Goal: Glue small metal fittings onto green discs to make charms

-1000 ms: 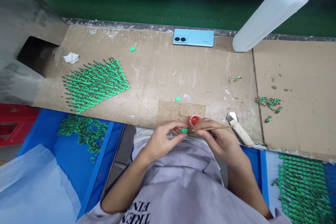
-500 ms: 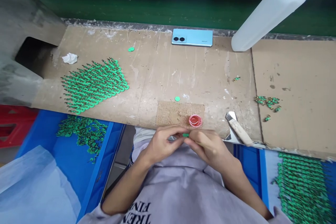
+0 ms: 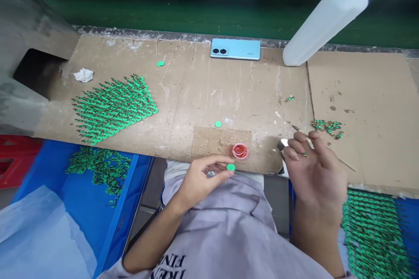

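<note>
The left hand [image 3: 207, 178] pinches a green disc [image 3: 231, 167] between thumb and fingers, its face turned up, just past the near edge of the cardboard [image 3: 183, 96] and over the person's lap. The right hand [image 3: 316, 174] is raised at the right of the board, palm up and fingers curled, with a thin stick [image 3: 347, 165] held among them; the stick's dark tip points away to the left, its pale end out to the right. A small green bit [image 3: 305, 155] shows by the curled fingers; whether they grip it, one cannot tell.

Near the left hand, a pot [image 3: 240, 151] of red stuff sits on a brown patch [image 3: 209, 141]. A loose disc [image 3: 218, 124] lies just beyond the patch, and two discs [image 3: 160, 63] overlap farther back. A knife [image 3: 282, 144] lies partly hidden behind the right hand, with a cluster of beads [image 3: 327, 126] near the fingertips and a single bead [image 3: 290, 99] farther off.

At left, green pieces [image 3: 114, 111] stand in close rows beside a crumpled tissue [image 3: 84, 75]. A phone [image 3: 235, 49] and a white bottle [image 3: 324, 26] are at the back. Below the board, a blue bin [image 3: 94, 209] at left holds a heap [image 3: 98, 168] of green pieces, and more rows [image 3: 373, 231] show at right.
</note>
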`<state>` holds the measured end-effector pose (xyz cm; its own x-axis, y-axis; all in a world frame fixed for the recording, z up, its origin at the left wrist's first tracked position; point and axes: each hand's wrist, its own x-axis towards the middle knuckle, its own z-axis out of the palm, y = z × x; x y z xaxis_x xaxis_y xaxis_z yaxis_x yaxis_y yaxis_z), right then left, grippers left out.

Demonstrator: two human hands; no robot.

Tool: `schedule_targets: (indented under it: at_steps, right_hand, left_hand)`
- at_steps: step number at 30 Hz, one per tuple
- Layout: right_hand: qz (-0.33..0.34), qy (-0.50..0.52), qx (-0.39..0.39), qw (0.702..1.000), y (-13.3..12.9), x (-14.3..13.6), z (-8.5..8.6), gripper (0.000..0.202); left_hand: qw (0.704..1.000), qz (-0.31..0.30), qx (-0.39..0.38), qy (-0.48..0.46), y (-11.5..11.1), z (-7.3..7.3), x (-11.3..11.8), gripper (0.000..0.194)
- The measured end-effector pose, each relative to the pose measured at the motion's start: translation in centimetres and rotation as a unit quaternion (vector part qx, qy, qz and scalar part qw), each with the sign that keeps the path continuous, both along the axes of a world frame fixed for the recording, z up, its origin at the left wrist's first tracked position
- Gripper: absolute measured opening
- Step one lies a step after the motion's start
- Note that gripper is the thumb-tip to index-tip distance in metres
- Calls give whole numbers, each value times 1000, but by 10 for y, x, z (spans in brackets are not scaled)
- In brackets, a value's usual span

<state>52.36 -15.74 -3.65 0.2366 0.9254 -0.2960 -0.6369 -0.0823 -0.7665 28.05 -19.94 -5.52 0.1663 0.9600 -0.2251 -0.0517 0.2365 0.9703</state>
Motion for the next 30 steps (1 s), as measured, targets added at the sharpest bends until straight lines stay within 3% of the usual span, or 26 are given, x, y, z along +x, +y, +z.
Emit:
schedule_targets:
  at_steps: [6,12,17,23,30]
  right_hand:
    - [3,-14,-39,999,2,-7,-8,34]
    - [53,-114,44,991,0,-13,-15,29]
    - [72,-178,125,973,-16,-16,-8,21]
    - [145,-243,188,941,-37,-38,-1,20]
    - [146,-261,208,931,-46,-58,-8,20]
  left_hand:
    - [999,10,-19,27,1,-1,-1,13]
    - [999,3,-44,-9,2,1,2,16]
    - [996,-11,-77,-45,2,2,2,27]
    - [995,-13,-47,-92,-1,5,6,33]
    - [998,-24,-18,-60,-9,10,12,34]
